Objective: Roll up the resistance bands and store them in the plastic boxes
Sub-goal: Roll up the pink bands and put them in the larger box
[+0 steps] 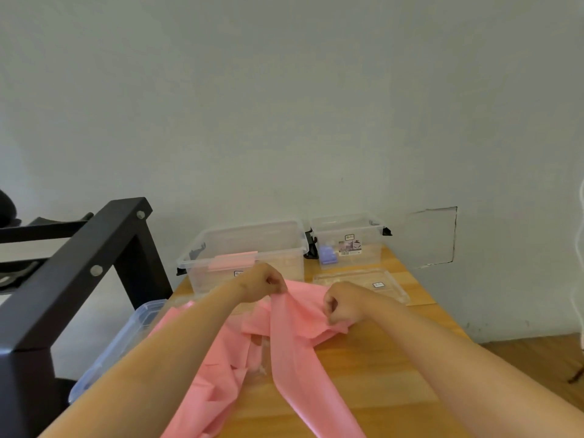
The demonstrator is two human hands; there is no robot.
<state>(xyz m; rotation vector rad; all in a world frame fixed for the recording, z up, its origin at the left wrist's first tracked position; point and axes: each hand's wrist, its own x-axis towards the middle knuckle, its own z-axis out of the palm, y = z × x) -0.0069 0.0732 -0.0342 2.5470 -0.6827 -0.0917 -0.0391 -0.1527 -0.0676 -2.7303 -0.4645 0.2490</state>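
Both fists pinch the pink band (294, 352) at its 12 o'clock end, left hand (264, 281), right hand (343, 303); looks thin, floppy, stretchy; probably best gripped by that end edge.

the pink band (294, 352) looks thin, smooth and matt, like rubber sheet. the table (395, 358) is pale wood with a slight sheen. the far boxes (252, 248) are clear glossy plastic; the left frame (104, 251) is dark and matt.
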